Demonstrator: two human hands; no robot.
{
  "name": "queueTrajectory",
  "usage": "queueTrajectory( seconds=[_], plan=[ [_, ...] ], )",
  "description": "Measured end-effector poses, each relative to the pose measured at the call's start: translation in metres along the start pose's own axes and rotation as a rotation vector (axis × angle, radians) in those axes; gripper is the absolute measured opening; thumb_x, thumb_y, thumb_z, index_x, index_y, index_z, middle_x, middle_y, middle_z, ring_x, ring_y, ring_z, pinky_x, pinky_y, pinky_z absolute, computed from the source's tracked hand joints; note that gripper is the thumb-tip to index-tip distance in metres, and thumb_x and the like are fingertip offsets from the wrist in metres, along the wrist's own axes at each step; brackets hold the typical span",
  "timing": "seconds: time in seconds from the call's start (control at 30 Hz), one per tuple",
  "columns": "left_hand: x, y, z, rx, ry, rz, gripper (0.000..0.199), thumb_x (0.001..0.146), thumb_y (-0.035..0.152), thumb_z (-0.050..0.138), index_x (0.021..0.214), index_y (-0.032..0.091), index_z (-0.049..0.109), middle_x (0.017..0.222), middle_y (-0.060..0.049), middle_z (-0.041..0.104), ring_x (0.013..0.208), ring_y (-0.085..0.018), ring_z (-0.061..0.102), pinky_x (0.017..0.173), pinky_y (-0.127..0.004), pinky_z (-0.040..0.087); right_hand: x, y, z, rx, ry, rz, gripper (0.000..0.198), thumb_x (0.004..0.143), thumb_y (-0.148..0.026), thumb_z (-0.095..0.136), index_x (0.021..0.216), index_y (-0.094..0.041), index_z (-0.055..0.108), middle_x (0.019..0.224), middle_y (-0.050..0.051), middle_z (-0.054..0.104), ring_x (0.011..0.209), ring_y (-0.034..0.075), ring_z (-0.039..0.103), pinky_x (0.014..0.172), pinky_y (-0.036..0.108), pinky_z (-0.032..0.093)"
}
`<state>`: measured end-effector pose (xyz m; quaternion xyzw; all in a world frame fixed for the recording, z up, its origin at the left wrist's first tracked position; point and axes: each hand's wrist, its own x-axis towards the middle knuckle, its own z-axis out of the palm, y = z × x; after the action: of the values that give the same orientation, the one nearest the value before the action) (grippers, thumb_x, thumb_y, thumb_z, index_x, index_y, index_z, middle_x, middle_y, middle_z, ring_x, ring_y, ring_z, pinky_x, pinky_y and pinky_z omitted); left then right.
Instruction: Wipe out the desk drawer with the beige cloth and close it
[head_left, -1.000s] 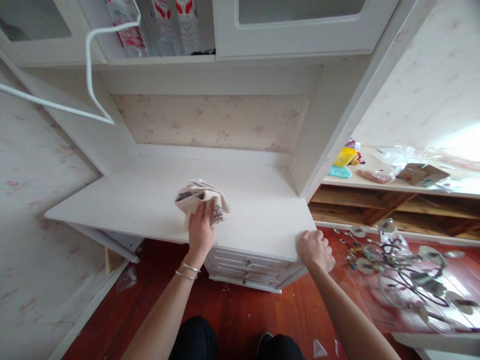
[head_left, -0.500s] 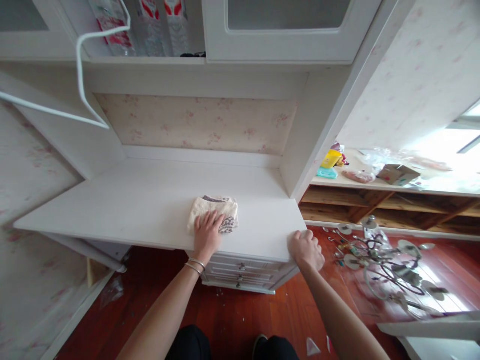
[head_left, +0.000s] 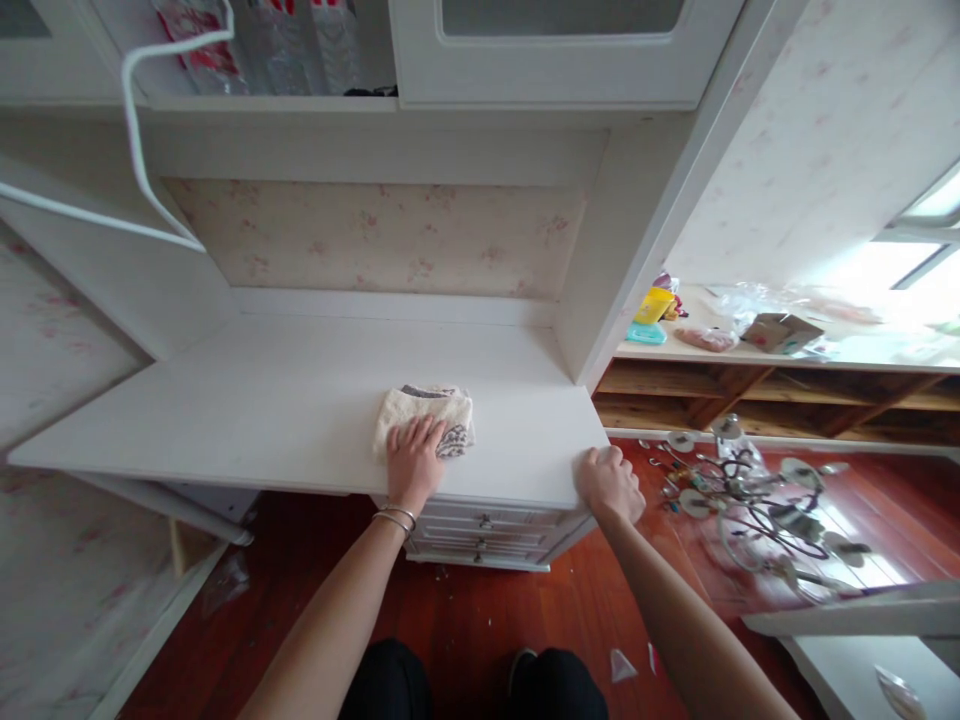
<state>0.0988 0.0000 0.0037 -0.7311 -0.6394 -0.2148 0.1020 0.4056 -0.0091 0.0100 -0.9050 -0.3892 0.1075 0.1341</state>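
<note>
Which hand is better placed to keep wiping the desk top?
Left, I'd judge. The left hand lies flat on the cloth, pressing it on the white desk top. The right hand grips the desk's front right corner, apart from the cloth, apparently bracing.

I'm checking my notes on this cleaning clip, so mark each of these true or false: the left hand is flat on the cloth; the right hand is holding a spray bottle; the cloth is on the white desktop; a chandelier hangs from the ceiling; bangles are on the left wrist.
1. The left hand lies flat on the cloth. True.
2. The right hand holds a spray bottle. False: it grips the corner of the white desktop.
3. The cloth lies on the white desktop. True.
4. The chandelier hangs overhead. False: it lies on the red wooden floor.
5. Bangles ring the left wrist. True.
</note>
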Motion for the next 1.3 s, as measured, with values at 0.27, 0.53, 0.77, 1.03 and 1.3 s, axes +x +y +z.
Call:
queueTrajectory(
  seconds=[0.27, 0.53, 0.77, 1.03, 1.3],
  plan=[
    [0.0015, -0.0005, -0.0020, -0.020, -0.025, -0.005, 0.053, 0.080, 0.014, 0.046, 0.129, 0.032, 0.055, 0.139, -0.002, 0.052, 0.131, -0.025, 0.039, 0.110, -0.048, 0.020, -0.0012, 0.0000, -0.0004, 0.008, -0.001, 0.009, 0.056, 0.093, -0.050, 0.020, 0.132, -0.017, 0.042, 0.126, 0.018, 0.054, 0.114, 0.034, 0.052, 0.087, 0.047, 0.043],
    [0.0006, -0.0001, -0.0024, -0.028, -0.012, -0.002, 0.054, 0.078, 0.013, 0.048, 0.128, 0.031, 0.055, 0.138, -0.002, 0.052, 0.130, -0.025, 0.040, 0.111, -0.048, 0.020, -0.0014, -0.0001, -0.0005, 0.006, -0.007, 0.007, 0.054, 0.093, -0.050, 0.020, 0.130, -0.017, 0.043, 0.126, 0.018, 0.053, 0.114, 0.033, 0.052, 0.088, 0.047, 0.042],
    [0.0008, -0.0010, -0.0023, -0.053, -0.001, 0.004, 0.052, 0.077, 0.014, 0.048, 0.126, 0.030, 0.057, 0.136, -0.003, 0.054, 0.129, -0.025, 0.041, 0.111, -0.047, 0.020, -0.0010, 0.0012, 0.0008, 0.003, 0.006, -0.006, 0.054, 0.093, -0.051, 0.019, 0.127, -0.017, 0.045, 0.124, 0.018, 0.055, 0.113, 0.033, 0.053, 0.087, 0.046, 0.043],
    [0.0000, -0.0015, -0.0010, -0.053, -0.005, 0.001, 0.054, 0.075, 0.013, 0.050, 0.126, 0.030, 0.056, 0.137, -0.003, 0.053, 0.130, -0.025, 0.041, 0.111, -0.046, 0.020, -0.0005, 0.0014, 0.0014, 0.008, 0.000, 0.002, 0.054, 0.093, -0.051, 0.020, 0.127, -0.018, 0.045, 0.125, 0.018, 0.054, 0.113, 0.033, 0.052, 0.087, 0.046, 0.042],
    [-0.0001, 0.0008, -0.0023, -0.038, -0.009, 0.019, 0.053, 0.077, 0.009, 0.046, 0.126, 0.028, 0.055, 0.141, -0.006, 0.047, 0.132, -0.024, 0.037, 0.112, -0.047, 0.021, 0.0002, 0.0015, 0.0011, 0.009, -0.007, 0.002, 0.055, 0.093, -0.051, 0.020, 0.127, -0.017, 0.045, 0.125, 0.018, 0.054, 0.112, 0.034, 0.052, 0.087, 0.047, 0.043]
  ],
)
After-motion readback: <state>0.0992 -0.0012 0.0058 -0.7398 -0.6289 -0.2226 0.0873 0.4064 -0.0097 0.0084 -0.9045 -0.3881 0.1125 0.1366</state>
